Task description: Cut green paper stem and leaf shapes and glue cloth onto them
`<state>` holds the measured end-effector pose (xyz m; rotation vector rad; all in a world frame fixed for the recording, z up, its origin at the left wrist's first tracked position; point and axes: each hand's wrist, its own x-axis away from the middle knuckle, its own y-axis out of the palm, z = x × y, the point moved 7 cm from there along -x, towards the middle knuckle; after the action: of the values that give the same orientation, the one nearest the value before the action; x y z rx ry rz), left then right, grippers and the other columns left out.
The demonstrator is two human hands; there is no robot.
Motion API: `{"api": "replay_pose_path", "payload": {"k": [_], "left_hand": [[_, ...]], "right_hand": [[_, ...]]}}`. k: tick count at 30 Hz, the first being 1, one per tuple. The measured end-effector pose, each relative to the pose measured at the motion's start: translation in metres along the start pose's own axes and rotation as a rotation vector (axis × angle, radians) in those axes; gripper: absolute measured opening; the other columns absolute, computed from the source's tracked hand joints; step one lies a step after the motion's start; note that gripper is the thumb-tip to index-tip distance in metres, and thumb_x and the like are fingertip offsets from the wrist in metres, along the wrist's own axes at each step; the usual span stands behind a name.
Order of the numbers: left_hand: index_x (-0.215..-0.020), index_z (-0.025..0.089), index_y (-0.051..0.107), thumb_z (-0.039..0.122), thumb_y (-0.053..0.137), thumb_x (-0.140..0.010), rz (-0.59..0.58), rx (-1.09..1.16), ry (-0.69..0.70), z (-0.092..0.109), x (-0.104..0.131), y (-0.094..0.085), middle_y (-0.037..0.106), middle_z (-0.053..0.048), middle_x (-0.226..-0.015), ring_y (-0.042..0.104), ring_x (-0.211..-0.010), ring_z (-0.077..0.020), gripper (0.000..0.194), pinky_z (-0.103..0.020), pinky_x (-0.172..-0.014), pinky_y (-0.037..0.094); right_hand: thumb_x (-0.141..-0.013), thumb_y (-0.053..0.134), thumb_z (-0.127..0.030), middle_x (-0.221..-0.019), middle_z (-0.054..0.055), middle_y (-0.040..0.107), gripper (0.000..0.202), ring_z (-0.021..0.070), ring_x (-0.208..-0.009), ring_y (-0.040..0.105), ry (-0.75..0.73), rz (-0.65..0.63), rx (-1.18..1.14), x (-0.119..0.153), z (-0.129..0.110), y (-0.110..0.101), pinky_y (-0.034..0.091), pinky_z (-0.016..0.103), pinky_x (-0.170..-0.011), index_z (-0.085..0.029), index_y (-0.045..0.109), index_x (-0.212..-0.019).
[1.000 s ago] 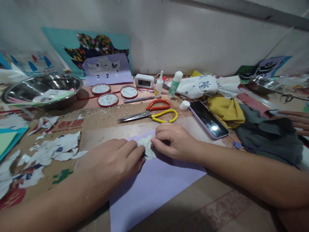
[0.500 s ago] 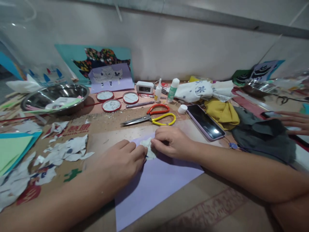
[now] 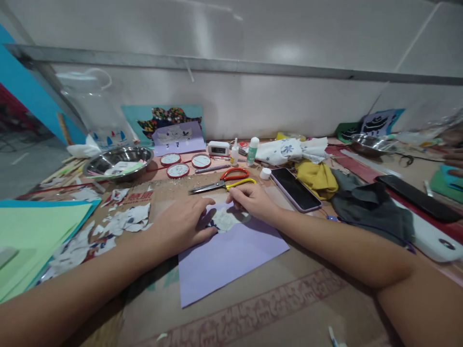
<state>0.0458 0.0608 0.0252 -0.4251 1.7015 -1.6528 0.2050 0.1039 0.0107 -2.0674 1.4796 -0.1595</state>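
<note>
A sheet of purple paper [image 3: 231, 265] lies on the cardboard in front of me, with a pale cutout [image 3: 227, 220] with dark blue marks flat on its upper part. My left hand [image 3: 184, 222] rests at the cutout's left side, thumb and forefinger spread apart around that edge. At the upper right of the cutout is my right hand [image 3: 255, 202], its fingers curled together; whatever they pinch is hidden. Just beyond the hands lie scissors [image 3: 220, 184] with one red and one yellow handle. A green-and-white glue stick [image 3: 252, 152] stands behind them, its white cap [image 3: 265, 173] nearby.
White scraps [image 3: 130, 218] and green paper sheets [image 3: 43, 231] lie left. A metal bowl [image 3: 117, 164], round red-rimmed dishes [image 3: 178, 170] and a small bottle [image 3: 234, 153] stand behind. To the right are a phone [image 3: 294, 190], yellow cloth [image 3: 316, 178] and another person's hand [image 3: 454, 158].
My left hand has opened, its thumb and forefinger parting and uncovering more of the cutout. The right hand stays near the upper right. The view has tilted up and shifted left.
</note>
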Motion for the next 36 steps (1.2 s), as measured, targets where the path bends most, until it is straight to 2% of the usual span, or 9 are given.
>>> {"api": "replay_pose_path", "payload": {"k": [2, 5, 9, 14, 17, 22, 30, 33, 36], "left_hand": [[-0.118, 0.017, 0.062, 0.037, 0.07, -0.086, -0.005, -0.033, 0.014, 0.003, 0.0, -0.002, 0.071, -0.008, -0.096, 0.068, -0.087, -0.026, 0.04, -0.035, -0.072, 0.051], [-0.113, 0.021, 0.069, 0.028, 0.067, -0.09, 0.0, -0.094, 0.116, 0.015, 0.003, -0.003, 0.069, -0.007, -0.092, 0.066, -0.081, -0.0218, 0.025, -0.031, -0.069, 0.048], [-0.108, 0.019, 0.072, 0.018, 0.056, -0.095, 0.026, -0.133, 0.25, 0.028, 0.012, -0.002, 0.066, -0.006, -0.085, 0.062, -0.074, -0.019, 0.021, -0.031, -0.066, 0.046], [-0.103, 0.015, 0.071, 0.016, 0.048, -0.098, -0.004, -0.214, 0.311, 0.036, 0.016, 0.003, 0.064, -0.008, -0.085, 0.06, -0.077, -0.0211, 0.023, -0.036, -0.07, 0.048], [-0.101, 0.014, 0.071, 0.016, 0.047, -0.099, 0.004, -0.242, 0.307, 0.036, 0.017, 0.003, 0.064, -0.008, -0.084, 0.06, -0.076, -0.0217, 0.024, -0.037, -0.071, 0.048], [-0.119, 0.02, 0.07, 0.017, 0.047, -0.1, 0.059, -0.156, 0.328, 0.035, 0.021, 0.001, 0.068, -0.008, -0.096, 0.063, -0.082, -0.0207, 0.03, -0.035, -0.074, 0.05], [-0.121, 0.019, 0.071, 0.015, 0.044, -0.101, -0.011, -0.028, 0.337, 0.037, 0.017, 0.005, 0.069, -0.009, -0.101, 0.064, -0.087, -0.0211, 0.033, -0.035, -0.078, 0.051], [-0.12, 0.019, 0.069, 0.016, 0.042, -0.101, -0.036, 0.001, 0.287, 0.035, 0.015, 0.007, 0.069, -0.009, -0.101, 0.062, -0.089, -0.0211, 0.033, -0.035, -0.08, 0.05], [-0.131, 0.019, 0.062, 0.015, 0.044, -0.098, -0.104, -0.015, 0.237, 0.034, 0.011, 0.011, 0.066, -0.01, -0.102, 0.061, -0.092, -0.0239, 0.038, -0.039, -0.083, 0.05]], "right_hand": [[-0.098, 0.045, -0.038, -0.056, -0.001, 0.054, 0.043, 0.0103, -0.051, 0.048, 0.007, 0.072, -0.019, -0.001, 0.002, -0.005, 0.036, 0.023, -0.05, -0.013, 0.07, -0.075], [-0.097, 0.049, -0.035, -0.058, -0.001, 0.055, 0.039, 0.0113, -0.056, 0.049, -0.051, 0.119, 0.034, -0.002, 0.0, -0.008, 0.037, 0.023, -0.054, -0.013, 0.071, -0.073], [-0.097, 0.049, -0.032, -0.057, -0.001, 0.054, 0.037, 0.0113, -0.056, 0.049, -0.077, 0.087, 0.062, -0.002, -0.001, -0.004, 0.036, 0.023, -0.056, -0.013, 0.071, -0.073], [-0.097, 0.05, -0.028, -0.055, -0.003, 0.051, 0.036, 0.0108, -0.056, 0.048, -0.092, 0.061, 0.105, -0.003, -0.004, -0.002, 0.034, 0.024, -0.057, -0.013, 0.071, -0.072], [-0.097, 0.051, -0.028, -0.056, -0.003, 0.053, 0.035, 0.0108, -0.057, 0.049, -0.098, 0.058, 0.128, -0.002, -0.005, -0.001, 0.033, 0.024, -0.058, -0.012, 0.071, -0.072], [-0.097, 0.051, -0.028, -0.059, -0.002, 0.055, 0.035, 0.011, -0.058, 0.051, -0.107, 0.053, 0.154, -0.002, -0.006, -0.001, 0.033, 0.024, -0.059, -0.012, 0.072, -0.074], [-0.098, 0.051, -0.027, -0.06, -0.001, 0.057, 0.035, 0.0106, -0.058, 0.05, -0.116, 0.028, 0.183, -0.002, -0.007, 0.002, 0.031, 0.024, -0.058, -0.011, 0.073, -0.076], [-0.098, 0.051, -0.027, -0.059, -0.002, 0.057, 0.035, 0.0101, -0.057, 0.049, -0.131, 0.034, 0.184, -0.002, -0.007, 0.001, 0.032, 0.024, -0.059, -0.011, 0.073, -0.075], [-0.098, 0.052, -0.027, -0.059, -0.001, 0.059, 0.035, 0.0101, -0.058, 0.051, -0.131, 0.042, 0.185, -0.002, -0.006, 0.002, 0.033, 0.024, -0.059, -0.012, 0.073, -0.074]]}}
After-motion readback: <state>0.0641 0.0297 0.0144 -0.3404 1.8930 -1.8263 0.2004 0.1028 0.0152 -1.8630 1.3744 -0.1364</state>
